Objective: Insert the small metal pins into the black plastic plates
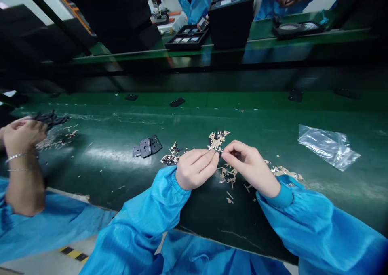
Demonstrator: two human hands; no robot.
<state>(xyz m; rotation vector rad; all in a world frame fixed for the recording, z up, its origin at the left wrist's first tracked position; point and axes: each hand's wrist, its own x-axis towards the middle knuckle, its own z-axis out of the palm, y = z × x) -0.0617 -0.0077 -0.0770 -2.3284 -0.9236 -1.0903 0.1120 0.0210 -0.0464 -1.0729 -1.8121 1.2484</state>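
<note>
The person's left hand and right hand meet over the green table, fingertips almost touching. The fingers of the left hand are pinched narrow, and those of the right hand curl in to meet them; between them there seems to be one very small piece, but it is too small to make out, so whether each hand truly grips it cannot be told. Holding the hands close together and low over the table suits fine work on tiny parts, and anything dropped would land among the rest.

Just beyond the fingertips lies a small heap of tan and dark scraps. More scraps lie under and just behind the right hand, and another scatter sits beside the right wrist. To the left of the left fingers lies a dark cluster of small bits, and farther left a flat stack of dark plates. A clear plastic bag lies well apart to the right.

At the far left, another person's hands hold dark parts over their own scatter of scraps. Across the table, a black tray and a black box stand before other workers in blue.
</note>
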